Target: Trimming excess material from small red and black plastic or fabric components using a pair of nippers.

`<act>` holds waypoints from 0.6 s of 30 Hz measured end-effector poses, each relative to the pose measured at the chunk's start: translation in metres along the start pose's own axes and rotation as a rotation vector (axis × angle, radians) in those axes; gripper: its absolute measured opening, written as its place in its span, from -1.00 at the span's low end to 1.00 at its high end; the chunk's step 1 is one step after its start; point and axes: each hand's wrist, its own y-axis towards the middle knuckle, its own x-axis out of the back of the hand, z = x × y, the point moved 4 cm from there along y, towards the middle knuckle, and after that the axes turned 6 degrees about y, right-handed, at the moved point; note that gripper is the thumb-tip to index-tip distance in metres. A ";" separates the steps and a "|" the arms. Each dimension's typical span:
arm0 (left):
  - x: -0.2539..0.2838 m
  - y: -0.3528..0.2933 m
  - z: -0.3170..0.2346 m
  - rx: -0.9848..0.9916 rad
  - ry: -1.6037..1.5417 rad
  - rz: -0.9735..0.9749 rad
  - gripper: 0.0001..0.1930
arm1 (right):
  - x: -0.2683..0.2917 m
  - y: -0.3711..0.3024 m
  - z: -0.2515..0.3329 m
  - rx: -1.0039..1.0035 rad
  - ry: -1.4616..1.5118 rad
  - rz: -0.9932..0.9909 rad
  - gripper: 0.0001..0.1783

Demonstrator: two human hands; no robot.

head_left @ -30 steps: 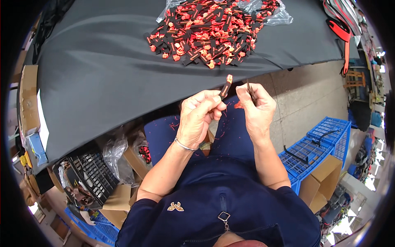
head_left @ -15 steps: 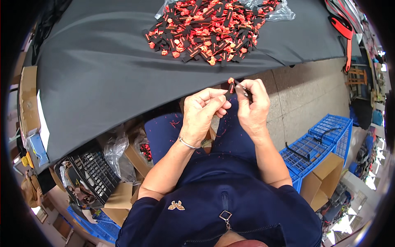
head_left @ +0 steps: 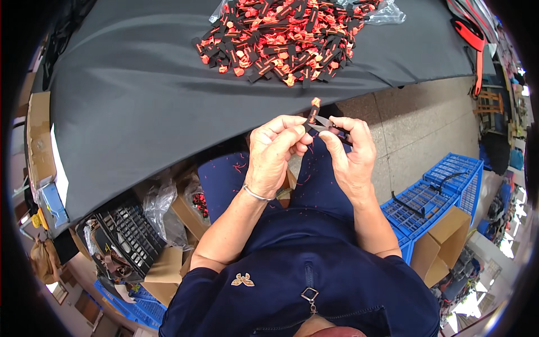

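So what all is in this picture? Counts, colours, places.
table: one, dark grey, top
tab pile: many, black and red, on table
held tab: one, black and red, centre
snips: one, dark, centre
plastic: uncertain count, clear, top and lower left
strap: one, red and black, upper right
crates: several, blue or black, both sides
boxes: several, brown, both sides
thread scraps: many, red, on navy trousers
brooch: one, gold, on navy shirt
bracelet: one, silver, centre
background clutter: too blurred to list
left hand: one, bare, holding tab
right hand: one, bare, holding snips

Workshop: heaped red-black tabs (head_left: 281, 45), blue crates (head_left: 418, 217), cardboard boxes (head_left: 426, 255).
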 end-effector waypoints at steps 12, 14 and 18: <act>-0.003 0.003 -0.003 0.029 0.097 0.002 -0.86 | -0.001 0.002 -0.010 -0.333 0.346 -0.002 -0.74; -0.010 -0.001 -0.009 -0.176 0.504 0.032 -0.89 | -0.003 0.009 -0.012 -0.440 0.494 0.009 -0.74; -0.025 -0.011 -0.032 -0.843 1.222 0.072 -0.85 | -0.012 0.014 -0.018 -0.729 0.650 0.209 -0.77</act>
